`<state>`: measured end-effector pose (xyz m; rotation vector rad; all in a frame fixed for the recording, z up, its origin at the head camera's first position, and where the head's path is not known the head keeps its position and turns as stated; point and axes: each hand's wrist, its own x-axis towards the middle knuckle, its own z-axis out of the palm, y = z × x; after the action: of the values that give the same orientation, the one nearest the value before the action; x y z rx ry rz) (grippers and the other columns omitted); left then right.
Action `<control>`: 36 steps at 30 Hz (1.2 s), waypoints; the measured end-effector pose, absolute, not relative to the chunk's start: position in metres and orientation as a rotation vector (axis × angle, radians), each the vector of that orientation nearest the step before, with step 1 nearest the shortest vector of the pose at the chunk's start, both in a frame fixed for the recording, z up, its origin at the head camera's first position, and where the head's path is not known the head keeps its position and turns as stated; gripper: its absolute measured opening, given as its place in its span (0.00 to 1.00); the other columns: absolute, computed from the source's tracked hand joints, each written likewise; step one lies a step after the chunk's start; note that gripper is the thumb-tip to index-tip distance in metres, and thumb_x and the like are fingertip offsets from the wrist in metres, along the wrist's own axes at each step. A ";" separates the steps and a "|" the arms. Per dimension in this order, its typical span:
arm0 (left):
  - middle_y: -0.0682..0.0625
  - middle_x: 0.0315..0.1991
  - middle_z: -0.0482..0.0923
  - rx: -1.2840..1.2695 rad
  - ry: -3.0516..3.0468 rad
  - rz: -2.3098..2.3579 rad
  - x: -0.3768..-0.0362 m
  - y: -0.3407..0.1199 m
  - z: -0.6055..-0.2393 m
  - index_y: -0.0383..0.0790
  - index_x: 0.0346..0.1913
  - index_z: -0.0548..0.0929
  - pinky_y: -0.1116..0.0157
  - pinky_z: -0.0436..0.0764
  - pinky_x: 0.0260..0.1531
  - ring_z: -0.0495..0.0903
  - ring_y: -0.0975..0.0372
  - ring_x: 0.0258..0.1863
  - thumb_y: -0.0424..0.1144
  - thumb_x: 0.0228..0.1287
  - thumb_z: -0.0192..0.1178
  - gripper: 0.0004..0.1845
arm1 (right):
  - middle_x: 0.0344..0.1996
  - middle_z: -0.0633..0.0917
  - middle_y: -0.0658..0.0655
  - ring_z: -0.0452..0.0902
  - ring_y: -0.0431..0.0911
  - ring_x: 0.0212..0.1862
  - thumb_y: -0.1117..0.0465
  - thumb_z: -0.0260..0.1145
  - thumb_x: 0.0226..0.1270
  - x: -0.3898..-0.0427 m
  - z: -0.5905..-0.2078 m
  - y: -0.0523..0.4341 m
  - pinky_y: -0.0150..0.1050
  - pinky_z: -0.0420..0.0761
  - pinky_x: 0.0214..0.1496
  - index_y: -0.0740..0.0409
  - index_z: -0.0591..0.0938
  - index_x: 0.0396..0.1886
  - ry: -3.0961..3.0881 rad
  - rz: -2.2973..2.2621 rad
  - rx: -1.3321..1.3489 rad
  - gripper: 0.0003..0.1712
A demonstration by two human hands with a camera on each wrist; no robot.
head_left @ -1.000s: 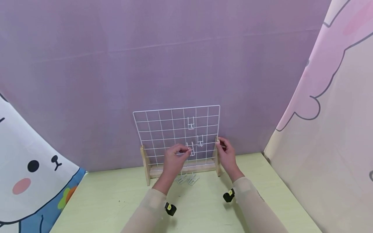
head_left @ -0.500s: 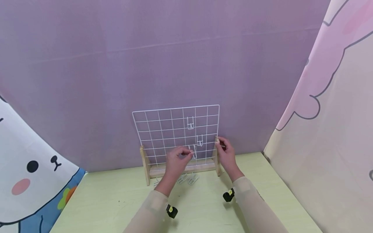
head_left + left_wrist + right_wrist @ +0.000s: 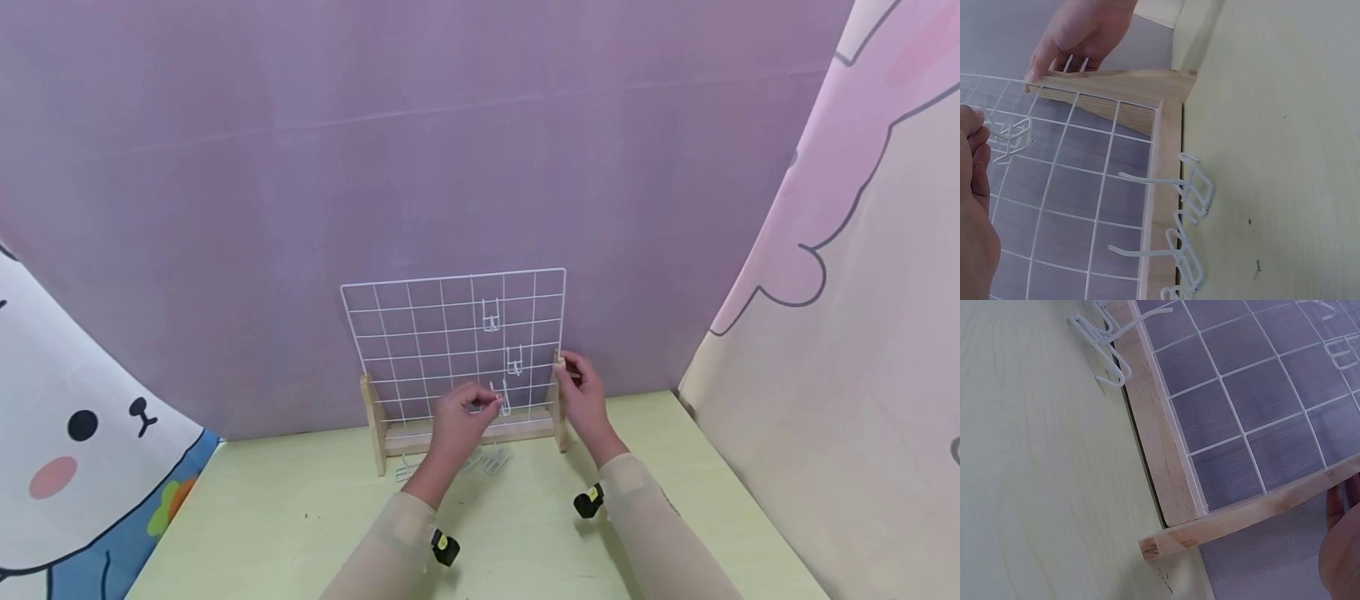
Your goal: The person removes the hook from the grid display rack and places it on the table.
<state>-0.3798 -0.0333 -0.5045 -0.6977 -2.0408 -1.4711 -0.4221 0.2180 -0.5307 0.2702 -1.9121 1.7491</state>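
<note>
A white wire grid panel [image 3: 450, 277] stands upright in a pale wooden stand [image 3: 372, 429]. In front of its lower right part, my left hand [image 3: 459, 417] pinches a white wire display hook [image 3: 506, 408] between thumb and fingers. Its prongs are close to the grid wires; I cannot tell whether they are hooked on. My right hand [image 3: 583, 404] grips the top of the stand's right upright, thumb in front. Short white prongs [image 3: 1084, 64] show among the right fingers in the left wrist view. Two more hooks, an upper one [image 3: 491, 328] and a lower one [image 3: 514, 372], hang on the grid.
Several loose white hooks lie on the pale table [image 3: 262, 517] along the stand's base, one at the right [image 3: 495, 462] and another at the left [image 3: 405, 472]. A purple backdrop [image 3: 450, 167] hangs close behind the grid.
My left hand has shifted slightly down and to the right, carrying the hook to a lower place in front of the grid. The right hand has stayed on the upright.
</note>
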 end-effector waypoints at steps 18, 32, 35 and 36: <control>0.54 0.37 0.91 -0.722 -2.137 -1.529 -0.377 -0.025 -0.512 0.45 0.36 0.93 0.67 0.88 0.42 0.86 0.64 0.38 0.28 0.65 0.78 0.07 | 0.56 0.85 0.62 0.81 0.49 0.53 0.62 0.67 0.85 -0.421 -0.529 0.217 0.35 0.87 0.54 0.58 0.83 0.67 -1.916 1.760 0.240 0.17; 0.60 0.35 0.89 -0.712 -2.246 -1.440 -0.379 -0.018 -0.523 0.47 0.35 0.93 0.65 0.88 0.43 0.85 0.66 0.38 0.29 0.65 0.79 0.08 | 0.57 0.85 0.62 0.81 0.49 0.53 0.61 0.67 0.85 -0.419 -0.528 0.216 0.45 0.88 0.58 0.58 0.83 0.68 -1.926 1.756 0.247 0.18; 0.60 0.35 0.89 -0.708 -2.270 -1.437 -0.378 -0.017 -0.524 0.47 0.35 0.93 0.65 0.88 0.44 0.85 0.65 0.38 0.30 0.65 0.79 0.07 | 0.58 0.84 0.64 0.80 0.48 0.54 0.62 0.66 0.86 -0.416 -0.524 0.215 0.40 0.88 0.58 0.60 0.82 0.69 -1.926 1.783 0.235 0.18; 0.59 0.35 0.89 -0.705 -2.279 -1.439 -0.378 -0.017 -0.524 0.46 0.35 0.93 0.65 0.88 0.44 0.85 0.65 0.38 0.30 0.66 0.79 0.07 | 0.59 0.84 0.65 0.80 0.49 0.54 0.63 0.66 0.86 -0.416 -0.522 0.215 0.37 0.87 0.57 0.61 0.82 0.69 -1.933 1.793 0.224 0.18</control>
<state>-0.3776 -0.0166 -0.5241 -0.7047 -2.2791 -1.4387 -0.4158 0.2150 -0.5225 0.2237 -1.9329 1.7930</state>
